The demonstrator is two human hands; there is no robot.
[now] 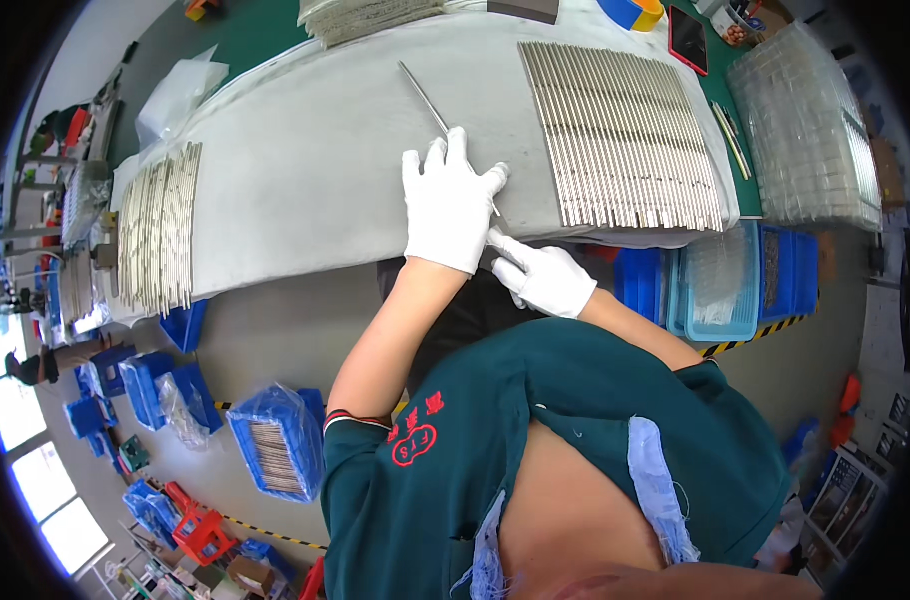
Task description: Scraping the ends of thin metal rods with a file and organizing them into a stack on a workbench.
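Pressing flat on the white cloth-covered bench (305,190), the left hand (450,205) in its white glove lies palm down with fingers spread, closed on nothing. Under its fingertips runs a thin, long silver metal rod (422,95), which comes out from beneath the hand and reaches away and to the left of it; its long axis slants from the far left toward the near right, and a short end seems to show past the thumb side of the hand. The right hand (545,275), also gloved white, sits just near and to the right of the left one, at the bench's edge, its fingers pointing toward the left wrist; whether its grip holds anything I cannot tell. The left hand is the one nearer the rod. Right of both hands lies a broad row of like metal rods (620,135) side by side; far left lies another such batch (157,230).
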